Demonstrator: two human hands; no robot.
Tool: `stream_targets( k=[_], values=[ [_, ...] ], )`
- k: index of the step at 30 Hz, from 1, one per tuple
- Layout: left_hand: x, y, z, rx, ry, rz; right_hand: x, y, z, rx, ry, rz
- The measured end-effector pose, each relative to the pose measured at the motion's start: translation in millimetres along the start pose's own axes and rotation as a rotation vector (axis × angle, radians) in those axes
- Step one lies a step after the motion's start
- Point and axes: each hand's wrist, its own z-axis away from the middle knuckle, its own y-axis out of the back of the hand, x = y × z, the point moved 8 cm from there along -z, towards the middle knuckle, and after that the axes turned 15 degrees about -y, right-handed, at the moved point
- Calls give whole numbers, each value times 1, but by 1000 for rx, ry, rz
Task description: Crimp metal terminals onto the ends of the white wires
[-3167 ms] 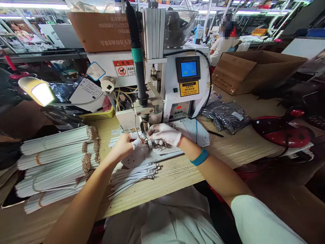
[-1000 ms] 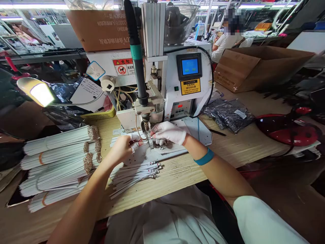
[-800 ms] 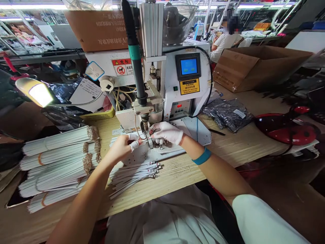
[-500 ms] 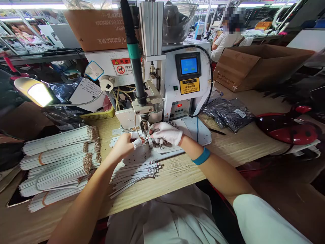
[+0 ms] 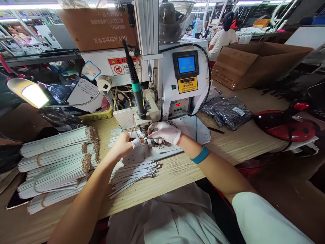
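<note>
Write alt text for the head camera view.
Seen from the person's head, the left hand and white-gloved right hand meet under the tool head of a white benchtop machine on a wooden bench. Bundles of white strips lie to the left, and a looser pile lies in front of the hands.

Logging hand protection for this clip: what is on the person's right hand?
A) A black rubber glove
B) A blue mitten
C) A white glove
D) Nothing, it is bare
C: the right hand is gloved in white, with a teal wristband just behind it.
</note>
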Motion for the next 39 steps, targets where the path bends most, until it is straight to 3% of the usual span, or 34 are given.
stream_targets(
  k=[12,16,20,22,26,30,34,39],
  values=[
    [-4,1,0,-6,10,-14,-3,-3,3,-20,0,11],
    [2,9,8,-32,16,-67,-21,24,13,190,144,213],
    [7,0,22,-284,28,-166,-39,49,27,412,310,523],
    [3,0,25,-313,49,-302,-40,47,28,452,334,702],
    [-1,10,17,-145,19,-683,-34,26,22,424,306,858],
    [-4,-3,11,-213,-66,-758,-28,14,16,460,274,946],
    [-3,-4,11,-229,-69,-689,-24,20,15,410,224,788],
    [5,1,13,-225,-87,-547,-15,23,15,115,128,193]
  ],
)
